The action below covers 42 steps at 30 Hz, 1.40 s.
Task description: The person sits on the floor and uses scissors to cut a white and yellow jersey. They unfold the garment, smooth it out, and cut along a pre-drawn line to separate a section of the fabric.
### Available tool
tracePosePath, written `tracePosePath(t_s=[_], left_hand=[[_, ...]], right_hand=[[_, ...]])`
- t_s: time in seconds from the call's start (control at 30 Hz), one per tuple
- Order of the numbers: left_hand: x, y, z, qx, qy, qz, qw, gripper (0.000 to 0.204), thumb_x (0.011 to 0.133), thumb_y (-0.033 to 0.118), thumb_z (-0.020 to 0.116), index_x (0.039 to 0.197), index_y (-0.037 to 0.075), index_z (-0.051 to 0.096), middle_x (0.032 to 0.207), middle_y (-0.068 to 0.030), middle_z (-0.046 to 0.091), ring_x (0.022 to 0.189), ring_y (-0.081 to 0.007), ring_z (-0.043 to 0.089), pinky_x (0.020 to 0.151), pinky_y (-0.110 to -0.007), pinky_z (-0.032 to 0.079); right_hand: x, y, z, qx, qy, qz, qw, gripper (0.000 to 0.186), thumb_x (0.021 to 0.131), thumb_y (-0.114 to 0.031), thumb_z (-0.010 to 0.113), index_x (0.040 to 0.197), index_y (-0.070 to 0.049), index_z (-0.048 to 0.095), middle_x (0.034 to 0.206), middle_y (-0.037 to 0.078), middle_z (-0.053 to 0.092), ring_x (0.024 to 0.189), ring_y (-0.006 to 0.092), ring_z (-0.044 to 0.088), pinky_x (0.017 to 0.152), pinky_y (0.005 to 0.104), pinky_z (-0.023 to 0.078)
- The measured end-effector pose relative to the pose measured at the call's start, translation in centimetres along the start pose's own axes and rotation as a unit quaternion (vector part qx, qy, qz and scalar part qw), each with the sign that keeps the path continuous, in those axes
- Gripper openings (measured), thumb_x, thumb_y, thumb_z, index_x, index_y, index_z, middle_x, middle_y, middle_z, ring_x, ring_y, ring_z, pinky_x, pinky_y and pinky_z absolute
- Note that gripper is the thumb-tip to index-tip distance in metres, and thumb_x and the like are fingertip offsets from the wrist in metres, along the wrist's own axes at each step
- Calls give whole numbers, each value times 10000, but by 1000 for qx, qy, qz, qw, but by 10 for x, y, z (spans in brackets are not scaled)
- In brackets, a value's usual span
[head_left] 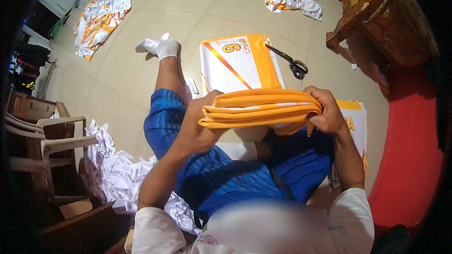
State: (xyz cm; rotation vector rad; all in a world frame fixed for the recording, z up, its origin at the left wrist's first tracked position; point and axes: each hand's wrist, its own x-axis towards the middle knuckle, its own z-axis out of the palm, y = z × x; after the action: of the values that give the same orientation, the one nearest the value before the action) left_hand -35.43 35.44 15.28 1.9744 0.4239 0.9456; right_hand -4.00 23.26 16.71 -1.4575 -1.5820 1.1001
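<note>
Tiled floor [179,23] lies beneath the folded orange fabric [259,108], held over the lap [226,174] by left hand [192,121] and right hand [328,113] clamped on opposite ends, its layers liable to slip should either grip loosen.

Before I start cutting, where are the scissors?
In the head view, the scissors lie right of upper centre, beside the upper folded cloth pile, blade tip at its right edge.

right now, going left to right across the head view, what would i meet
Pale chair → white scrap pile → left hand → folded orange cloth → right hand → red surface.
</note>
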Motion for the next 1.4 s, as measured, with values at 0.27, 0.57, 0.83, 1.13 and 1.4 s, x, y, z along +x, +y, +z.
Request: tracePosePath(t_s=[0.27, 0.57, 0.83, 1.13, 1.4], left_hand=[[21, 60, 40, -22, -91, -28, 995, 276, 734, 129, 733, 944, -9, 618, 816, -106, 645, 723, -238, 661, 659, -298, 483], [15, 93, 22, 163, -68, 9, 984, 364, 705, 110, 781, 1014, 1, 622, 826, -133, 647, 714, -299, 673, 630, -324, 506], [37, 102, 15, 139, -30, 30, 989, 294, 707, 123, 805, 915, 47, 611, 755, -119, 629, 673, -307, 650, 578, -356, 481], [-30, 86, -10, 68, 177, -119, 975, 469, 640, 224, 876, 978, 1, 640, 883, -109, 670, 743, -201, 656, 716, -330, 525], [22, -11, -6, -119, 355, -233, 898, 414, 866, 226, 713, 1160, -24, 563, 1139, -131, 625, 1014, -231, 629, 894, -347, 506]], right_hand=[[-4, -7, 61, -110, 67, -146, 981, 812, 613, -247, 873, 1324, -64, 526, 1086, 139, 648, 967, 289, 634, 871, 386, 483], [0, 5, 119, -41, 180, -149, 971, 819, 632, -364, 883, 1279, -24, 513, 1194, 148, 611, 1091, 334, 603, 965, 416, 458], [18, 16, 116, -156, 265, -160, 938, 440, 739, -257, 784, 1090, -37, 635, 964, 118, 659, 896, 337, 660, 797, 406, 516], [-37, 61, 49, 149, 222, -94, 959, 436, 865, -429, 640, 974, -7, 649, 908, 141, 670, 861, 251, 664, 788, 382, 523], [25, 90, -9, 482, 181, -143, 845, 427, 972, -287, 532, 1284, 4, 527, 1262, 157, 602, 1166, 273, 586, 989, 416, 477]])
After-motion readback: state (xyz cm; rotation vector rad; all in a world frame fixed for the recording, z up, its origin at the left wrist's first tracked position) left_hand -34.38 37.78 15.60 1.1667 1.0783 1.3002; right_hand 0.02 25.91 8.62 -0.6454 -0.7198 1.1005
